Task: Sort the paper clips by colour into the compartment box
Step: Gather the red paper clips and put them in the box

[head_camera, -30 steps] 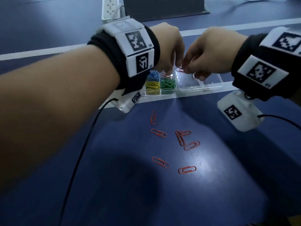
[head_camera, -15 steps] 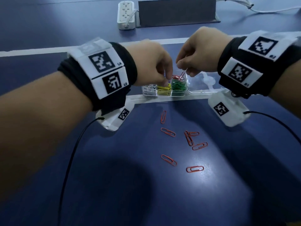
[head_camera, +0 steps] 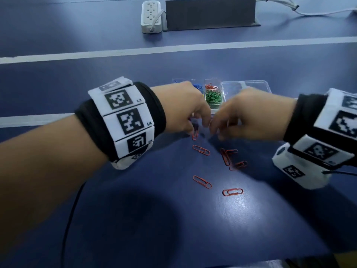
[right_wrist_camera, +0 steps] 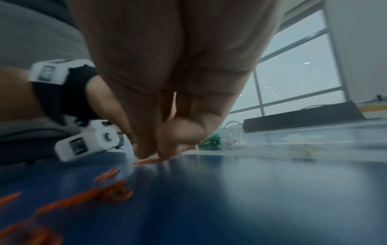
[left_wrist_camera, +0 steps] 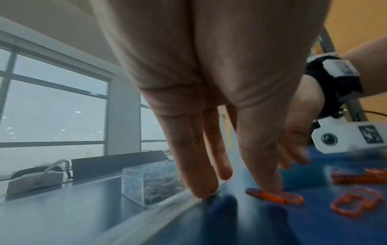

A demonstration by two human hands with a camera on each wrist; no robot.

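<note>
Several red paper clips (head_camera: 201,150) lie loose on the blue table, nearer to me than the clear compartment box (head_camera: 245,84). The box holds green clips (head_camera: 213,97), red clips (head_camera: 211,87) and blue clips (head_camera: 198,87). My left hand (head_camera: 193,130) reaches down with straight fingers, and its thumb tip rests on the farthest loose clip (left_wrist_camera: 274,197). Beside it, my right hand (head_camera: 213,130) has thumb and forefinger tips close together at a red clip (right_wrist_camera: 146,161). Blur hides whether they grip it.
A white power strip (head_camera: 151,16) and a dark upright panel (head_camera: 210,13) stand at the table's far side, with cables at the far right. White stripes cross the tabletop. A black cable (head_camera: 71,219) trails from my left wrist.
Both hands came away from above the box, moving toward me and down onto the table at the farthest loose red clip. The loose clips have not moved.
</note>
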